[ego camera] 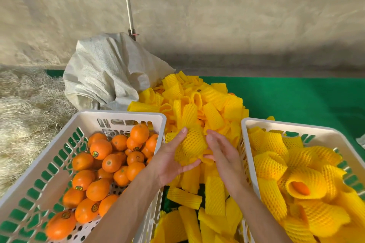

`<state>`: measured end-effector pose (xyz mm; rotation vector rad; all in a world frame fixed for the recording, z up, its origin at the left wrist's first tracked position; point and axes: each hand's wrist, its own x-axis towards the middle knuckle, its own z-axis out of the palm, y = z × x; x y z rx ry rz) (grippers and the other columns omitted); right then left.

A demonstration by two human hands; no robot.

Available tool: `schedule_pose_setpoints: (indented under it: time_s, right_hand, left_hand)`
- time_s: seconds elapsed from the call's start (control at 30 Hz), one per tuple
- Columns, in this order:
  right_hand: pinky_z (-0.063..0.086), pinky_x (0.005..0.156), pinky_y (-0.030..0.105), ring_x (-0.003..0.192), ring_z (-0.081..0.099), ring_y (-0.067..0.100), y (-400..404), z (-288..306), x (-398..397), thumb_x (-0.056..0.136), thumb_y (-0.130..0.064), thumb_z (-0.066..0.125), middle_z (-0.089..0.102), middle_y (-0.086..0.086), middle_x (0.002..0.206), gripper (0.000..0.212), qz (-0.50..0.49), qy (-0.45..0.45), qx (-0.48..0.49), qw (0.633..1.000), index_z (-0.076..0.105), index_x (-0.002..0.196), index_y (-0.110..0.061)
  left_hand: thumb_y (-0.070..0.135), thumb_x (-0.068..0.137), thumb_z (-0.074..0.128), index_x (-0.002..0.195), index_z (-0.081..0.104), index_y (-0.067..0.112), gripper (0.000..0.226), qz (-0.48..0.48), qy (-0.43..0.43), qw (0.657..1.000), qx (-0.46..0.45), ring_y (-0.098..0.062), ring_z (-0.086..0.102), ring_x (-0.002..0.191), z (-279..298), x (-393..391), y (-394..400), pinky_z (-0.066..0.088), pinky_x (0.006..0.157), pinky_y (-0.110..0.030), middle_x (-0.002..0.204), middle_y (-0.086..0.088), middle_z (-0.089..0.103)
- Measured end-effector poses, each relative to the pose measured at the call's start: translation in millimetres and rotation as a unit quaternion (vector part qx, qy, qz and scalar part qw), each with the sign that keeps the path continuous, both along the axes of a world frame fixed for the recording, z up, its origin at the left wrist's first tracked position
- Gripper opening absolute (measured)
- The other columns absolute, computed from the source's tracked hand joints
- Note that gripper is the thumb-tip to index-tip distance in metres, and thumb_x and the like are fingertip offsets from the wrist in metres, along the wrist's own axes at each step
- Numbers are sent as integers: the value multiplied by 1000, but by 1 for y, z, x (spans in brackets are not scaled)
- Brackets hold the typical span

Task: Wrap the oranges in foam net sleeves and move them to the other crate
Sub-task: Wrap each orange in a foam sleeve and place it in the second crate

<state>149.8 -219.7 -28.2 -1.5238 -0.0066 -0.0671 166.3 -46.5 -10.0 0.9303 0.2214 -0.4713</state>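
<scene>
Both hands meet between two white slatted plastic crates. The left hand (pixel 171 161) cradles a yellow foam net sleeve stretched round a fruit (pixel 190 147), thumb under, fingers up its far side. The right hand (pixel 223 156) touches the sleeve's right edge, fingers straight. The left crate (pixel 126 117) holds bare stickered oranges (pixel 100 149). The right crate (pixel 276 125) holds sleeved oranges (pixel 305 185). Loose yellow foam sleeves (pixel 201 102) are piled between and behind the crates on green matting (pixel 296 96). A crumpled white woven sack (pixel 106 73) sits behind, dry straw (pixel 25 108) at left.
</scene>
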Motion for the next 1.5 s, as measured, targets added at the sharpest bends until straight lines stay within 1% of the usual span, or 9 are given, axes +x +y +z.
schedule_pose_setpoints:
  time_s: [0.3,0.63,0.77,0.87,1.1,1.2,1.3,1.4,1.5]
  right_hand:
    - [59,75,34,88,71,11,5,-8,-4,78,-62,78,74,-7,103,57,19,-12,-99,995,57,121,-30]
    - [47,62,31,77,55,13,4,-7,-4,105,-31,50,55,-1,90,17,-91,-177,-321,926,52,104,-14]
    - [59,74,34,89,68,14,-1,-5,-2,105,-29,52,63,-3,108,30,-67,-84,-248,963,50,133,-21]
    - [60,71,32,85,71,16,-2,-6,-1,106,-19,50,66,4,106,20,-72,-104,-247,961,62,120,-13]
    - [60,69,30,88,72,25,7,-9,-4,109,-41,37,64,2,109,25,-1,4,-101,995,55,117,-27]
    - [62,78,33,93,75,14,8,-9,-5,88,-74,56,62,-19,129,64,29,27,-65,997,42,140,-41]
    - [63,78,35,94,75,17,7,-8,-1,74,-60,83,71,-7,121,82,-16,47,-39,998,47,141,-28]
    - [62,67,31,80,77,27,-1,0,6,78,-42,82,78,2,102,55,-96,57,106,988,63,125,-19]
    - [60,68,34,77,74,26,-18,9,11,85,-63,63,77,8,97,55,-152,66,343,925,68,118,-18]
  left_hand:
    - [49,95,64,135,62,22,48,22,-90,989,116,-15,71,116,-5,-6,-8,58,93,-41,127,0,74]
    - [8,97,68,138,52,31,50,-29,-150,984,91,-27,65,124,-10,-7,-13,49,101,-46,136,-10,68]
    - [25,84,86,135,59,30,58,-9,-129,982,138,-26,69,119,-12,-5,-14,51,95,-46,129,-3,72]
    - [42,65,92,133,63,24,76,24,-84,983,164,-26,70,118,-12,-3,-13,53,98,-48,125,-1,74]
    - [40,92,69,139,61,16,53,33,-102,982,157,-25,68,122,-11,-2,-13,54,105,-52,131,-6,71]
    - [38,106,51,132,66,7,43,43,-113,982,145,-22,67,122,-10,-2,-11,56,103,-48,128,-8,72]
    - [22,106,53,122,70,2,31,48,-156,977,137,-22,70,113,-12,-4,-12,60,93,-41,117,-6,76]
    - [17,103,58,130,68,9,29,81,-180,969,150,-16,69,115,-12,-4,-13,61,93,-44,124,1,74]
    - [23,102,60,126,71,13,28,86,-160,966,183,-21,67,120,-13,-1,-9,61,93,-45,130,0,71]
